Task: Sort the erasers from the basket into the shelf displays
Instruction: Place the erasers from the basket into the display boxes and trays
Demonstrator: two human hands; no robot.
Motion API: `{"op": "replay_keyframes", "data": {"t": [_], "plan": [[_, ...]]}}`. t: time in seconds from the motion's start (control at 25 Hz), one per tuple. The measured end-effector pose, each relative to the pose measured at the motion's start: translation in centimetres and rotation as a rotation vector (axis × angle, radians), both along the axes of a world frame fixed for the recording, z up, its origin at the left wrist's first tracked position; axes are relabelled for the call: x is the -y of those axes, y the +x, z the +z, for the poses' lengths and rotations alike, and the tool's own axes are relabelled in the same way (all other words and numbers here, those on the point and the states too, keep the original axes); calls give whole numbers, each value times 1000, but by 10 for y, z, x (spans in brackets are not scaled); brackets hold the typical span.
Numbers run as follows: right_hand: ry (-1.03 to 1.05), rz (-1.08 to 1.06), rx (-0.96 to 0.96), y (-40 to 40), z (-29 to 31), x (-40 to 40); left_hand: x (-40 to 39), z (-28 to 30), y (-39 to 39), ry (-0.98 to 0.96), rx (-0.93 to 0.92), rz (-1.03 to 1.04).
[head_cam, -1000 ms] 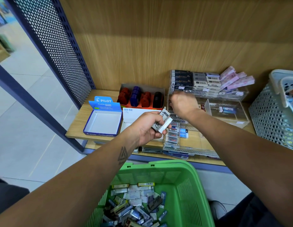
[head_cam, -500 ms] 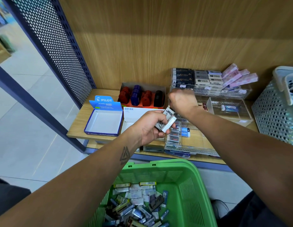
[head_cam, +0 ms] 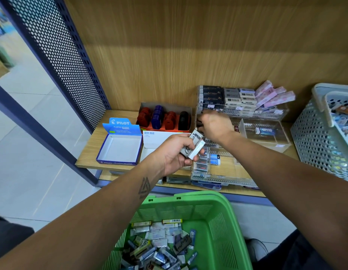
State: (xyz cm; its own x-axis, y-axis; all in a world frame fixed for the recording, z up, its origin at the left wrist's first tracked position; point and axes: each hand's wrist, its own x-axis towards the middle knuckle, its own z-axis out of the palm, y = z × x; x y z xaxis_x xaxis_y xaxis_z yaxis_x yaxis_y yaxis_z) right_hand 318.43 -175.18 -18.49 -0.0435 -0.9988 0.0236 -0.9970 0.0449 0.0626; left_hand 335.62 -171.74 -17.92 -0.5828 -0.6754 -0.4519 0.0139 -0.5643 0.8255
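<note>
While the left hand [head_cam: 176, 153] grips a small stack of flat rectangular erasers [head_cam: 192, 147] in grey and white printed sleeves, the right hand [head_cam: 215, 126] reaches into the clear acrylic shelf display [head_cam: 266, 133], fingers curled; whether it holds anything I cannot tell. Below, the green slotted plastic basket [head_cam: 223, 221] holds a loose heap of wrapped erasers [head_cam: 159, 244]
</note>
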Motion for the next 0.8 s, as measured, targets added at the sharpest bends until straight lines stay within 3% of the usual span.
{"op": "replay_keyframes", "data": {"t": [0.12, 0.4, 0.6, 0.8], "plan": [[-35, 50, -96, -2, 1, 0, -1, 0, 0, 8, -14, -10], [57, 62, -31, 3, 10, -1, -2, 2, 0, 1, -6, -5], [9, 43, -57, 4, 0, -1, -3, 6, -1, 3, -29, -8], [99, -69, 174, -8, -2, 7, 0, 0, 1, 7, -12, -5]]}}
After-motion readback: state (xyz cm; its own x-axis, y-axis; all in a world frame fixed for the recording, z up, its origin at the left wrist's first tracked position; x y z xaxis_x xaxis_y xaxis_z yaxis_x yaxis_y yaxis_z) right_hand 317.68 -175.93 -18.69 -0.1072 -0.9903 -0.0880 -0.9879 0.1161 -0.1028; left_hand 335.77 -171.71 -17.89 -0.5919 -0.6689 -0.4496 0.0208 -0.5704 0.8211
